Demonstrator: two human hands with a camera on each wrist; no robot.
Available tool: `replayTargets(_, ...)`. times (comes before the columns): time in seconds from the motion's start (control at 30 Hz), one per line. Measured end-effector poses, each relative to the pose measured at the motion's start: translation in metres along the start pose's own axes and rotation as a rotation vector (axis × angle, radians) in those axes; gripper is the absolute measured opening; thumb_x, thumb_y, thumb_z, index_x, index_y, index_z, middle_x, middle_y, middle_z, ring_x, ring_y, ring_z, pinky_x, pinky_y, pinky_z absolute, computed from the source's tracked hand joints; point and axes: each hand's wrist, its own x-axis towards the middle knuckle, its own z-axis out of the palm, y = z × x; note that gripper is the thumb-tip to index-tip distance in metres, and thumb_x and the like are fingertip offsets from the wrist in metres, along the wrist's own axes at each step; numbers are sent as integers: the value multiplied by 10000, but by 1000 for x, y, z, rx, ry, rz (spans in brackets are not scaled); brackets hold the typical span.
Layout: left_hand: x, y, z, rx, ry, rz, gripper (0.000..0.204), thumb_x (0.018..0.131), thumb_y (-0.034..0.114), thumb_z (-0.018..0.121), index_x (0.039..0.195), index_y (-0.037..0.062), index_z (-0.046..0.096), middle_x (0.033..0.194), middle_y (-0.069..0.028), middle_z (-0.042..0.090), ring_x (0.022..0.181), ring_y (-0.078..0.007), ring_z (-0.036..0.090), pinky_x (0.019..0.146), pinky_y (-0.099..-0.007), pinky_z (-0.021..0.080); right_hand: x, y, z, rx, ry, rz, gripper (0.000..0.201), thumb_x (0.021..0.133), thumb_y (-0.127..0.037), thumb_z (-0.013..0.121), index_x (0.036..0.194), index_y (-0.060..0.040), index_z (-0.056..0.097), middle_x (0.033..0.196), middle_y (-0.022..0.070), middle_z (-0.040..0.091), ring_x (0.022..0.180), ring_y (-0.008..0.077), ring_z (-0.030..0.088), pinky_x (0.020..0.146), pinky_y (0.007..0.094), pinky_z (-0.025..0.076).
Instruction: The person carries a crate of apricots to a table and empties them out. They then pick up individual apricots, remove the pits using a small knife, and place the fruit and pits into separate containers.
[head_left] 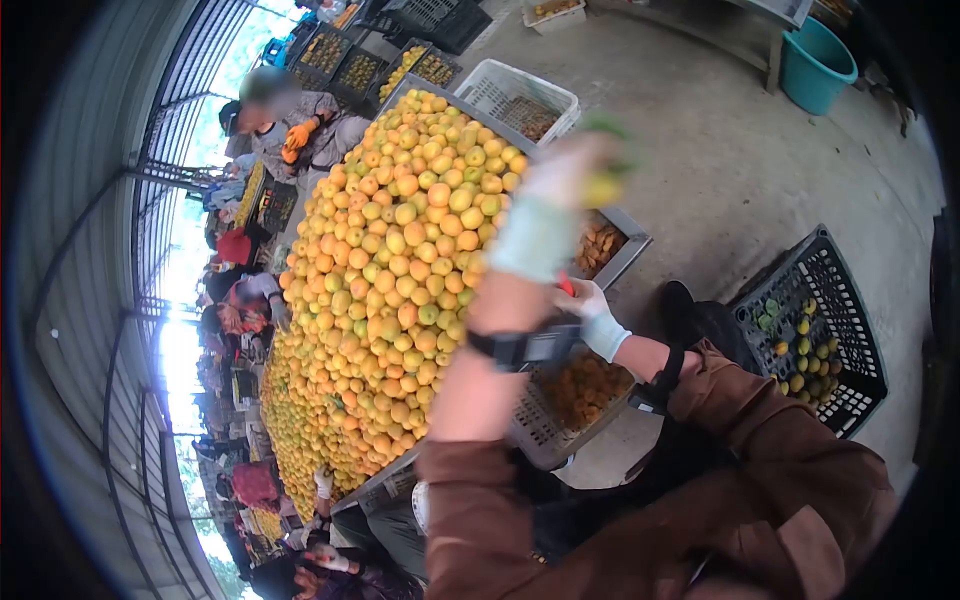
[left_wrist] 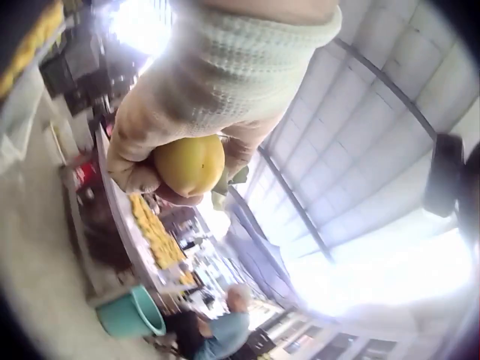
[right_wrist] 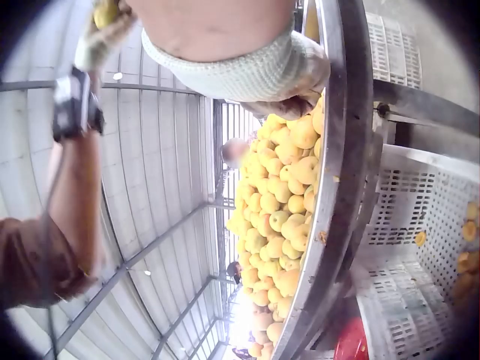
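Observation:
My gloved left hand [head_left: 570,175] is raised, blurred in the head view, past the right edge of the apricot heap. In the left wrist view its curled fingers and thumb grip a yellow apricot [left_wrist: 191,165], with a bit of green leaf [left_wrist: 232,180] beside it. My gloved right hand [head_left: 597,312] is lower, near the table's metal edge, its fingers around a small red object [head_left: 566,284] whose kind is mostly hidden. In the right wrist view this hand [right_wrist: 289,75] overlaps the rim beside the heaped apricots [right_wrist: 281,195].
A grey-edged table [head_left: 632,258] bears the large heap. Below it a white crate [head_left: 535,440] holds orange fruit pieces; another white crate [head_left: 545,85] stands beyond. At right is a black crate [head_left: 850,330] with greenish-yellow fruit. Several people work along the far side, one in orange gloves [head_left: 298,135].

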Motion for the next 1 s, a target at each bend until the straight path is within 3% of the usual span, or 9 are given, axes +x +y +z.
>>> replayTargets(0.03,18,18,36,20,-82,-29,290,741,-14,612,1021,63,607,979,-137,637,883,-285,624,749,-344,511,-7,-11,1,77,-28,19,165,808,-170,620,853,-13,643,639,9,554,604,104,491,585,291,408)
replayTargets(0.1,53,73,112,-1102,-37,-560,203,778,147,571,855,-32,630,698,-70,630,594,-155,583,583,-302,481,-2,-12,6,-192,57,101,148,846,-153,629,829,-10,668,622,-29,542,555,67,465,517,242,366)
replayTargets(0.23,64,135,247,-828,-274,-524,312,764,198,640,1001,-4,623,887,-252,651,766,-368,637,712,-401,506,-13,-38,4,-68,73,15,165,827,-180,619,764,-29,604,594,-56,474,558,44,419,513,244,330)
replayTargets(0.33,41,158,189,-492,-507,-463,600,764,175,623,1310,4,442,1088,-314,563,1071,-364,565,874,-427,473,-15,-56,-3,-46,73,132,165,816,-185,629,786,-23,620,600,-59,472,575,45,427,528,237,335)
replayTargets(0.43,8,113,131,-509,-209,-291,420,776,128,591,1180,18,562,918,-221,656,879,-331,656,787,-367,527,-8,-46,-10,83,56,31,166,813,-182,630,792,-17,624,603,-55,483,571,56,441,530,239,344)
replayTargets(0.53,-51,47,38,-340,-32,-634,328,778,113,588,1083,4,639,841,-85,695,733,-116,636,655,-251,509,1,-39,-12,-1,136,53,136,815,-157,634,828,-22,645,605,-32,504,546,76,454,499,242,331)
replayTargets(0.67,-174,-85,-29,51,336,-971,208,785,80,625,962,3,703,816,-96,701,692,-104,632,636,-223,501,-7,-61,-9,58,74,92,174,810,-191,644,796,-19,616,602,-18,511,547,92,467,518,262,366)
replayTargets(0.87,-244,-187,-9,568,164,-1136,206,752,185,700,876,22,717,855,-139,706,730,-207,684,683,-293,538,-7,-54,-7,0,95,33,216,819,-211,637,817,2,601,659,-36,497,626,81,438,572,275,375)
replayTargets(1.0,-246,-215,29,974,-225,-1240,123,783,180,652,821,91,729,859,-115,703,817,-231,692,660,-350,545,-13,-70,-10,15,79,78,190,830,-188,625,848,0,609,713,-23,534,668,74,458,608,258,393)
